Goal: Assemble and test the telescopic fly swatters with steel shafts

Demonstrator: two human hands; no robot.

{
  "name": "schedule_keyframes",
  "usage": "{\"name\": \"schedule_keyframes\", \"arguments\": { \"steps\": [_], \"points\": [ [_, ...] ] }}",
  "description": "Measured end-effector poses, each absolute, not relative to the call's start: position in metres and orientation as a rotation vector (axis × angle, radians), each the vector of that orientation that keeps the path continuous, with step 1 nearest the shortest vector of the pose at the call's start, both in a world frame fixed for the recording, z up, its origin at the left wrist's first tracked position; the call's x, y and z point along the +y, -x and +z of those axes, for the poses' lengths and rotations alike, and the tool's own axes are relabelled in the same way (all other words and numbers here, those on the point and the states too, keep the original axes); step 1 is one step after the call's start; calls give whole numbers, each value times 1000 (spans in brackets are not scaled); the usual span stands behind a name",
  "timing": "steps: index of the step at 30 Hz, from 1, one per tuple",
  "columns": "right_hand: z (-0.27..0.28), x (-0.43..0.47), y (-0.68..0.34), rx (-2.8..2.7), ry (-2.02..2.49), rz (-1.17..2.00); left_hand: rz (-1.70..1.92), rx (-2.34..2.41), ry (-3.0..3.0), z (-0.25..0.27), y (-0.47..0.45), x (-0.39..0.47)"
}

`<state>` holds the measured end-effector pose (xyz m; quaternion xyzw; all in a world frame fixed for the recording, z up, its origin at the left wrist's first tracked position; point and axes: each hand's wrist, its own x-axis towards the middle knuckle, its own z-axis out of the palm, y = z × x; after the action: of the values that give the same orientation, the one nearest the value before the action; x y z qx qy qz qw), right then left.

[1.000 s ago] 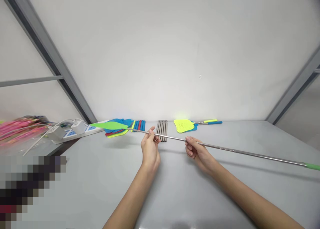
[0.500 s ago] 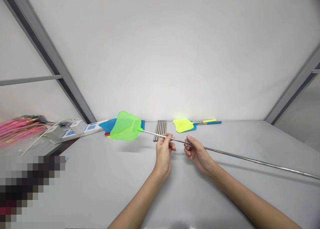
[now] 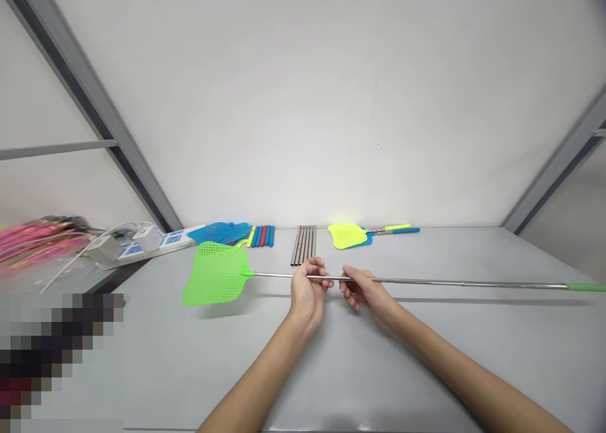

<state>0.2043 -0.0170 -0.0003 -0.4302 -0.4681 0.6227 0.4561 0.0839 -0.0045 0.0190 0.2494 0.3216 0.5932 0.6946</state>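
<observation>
A fly swatter with a bright green perforated head and a long, thin, extended metal rod stretches level across the head view, just above the table. Its head points left; its green handle reaches the right edge. My left hand is closed round the rod on the head's side, palm turned up. A short way to the right, my right hand pinches the same rod between thumb and fingers. Behind my hands lie several bare metal rods side by side.
Blue swatter heads and several coloured handles lie at the back left. A yellow swatter rests over a blue one at the back. A power strip and pink bagged items are at the far left. The grey table meets a wall.
The fly swatter has swung from slanting to level: its head dropped and shifted left, its handle end rose into view. Both hands keep hold of the rod. The blue heads and coloured handles are uncovered.
</observation>
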Motion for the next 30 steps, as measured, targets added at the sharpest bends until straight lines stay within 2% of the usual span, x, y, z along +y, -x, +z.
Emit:
{"name": "schedule_keyframes", "arguments": {
  "steps": [6, 13, 30],
  "points": [
    [1, -18, -204, -1159, 1053, 1575, 1271, 697, -639, 20, -80, 0],
    [11, -22, -211, -1145, 860, 1759, 1135, 545, -1059, 28, -76, 0],
    [-2, -22, -206, -1236, 845, 1702, 915, 456, -1086, 19, -80, -5]
  ]
}}
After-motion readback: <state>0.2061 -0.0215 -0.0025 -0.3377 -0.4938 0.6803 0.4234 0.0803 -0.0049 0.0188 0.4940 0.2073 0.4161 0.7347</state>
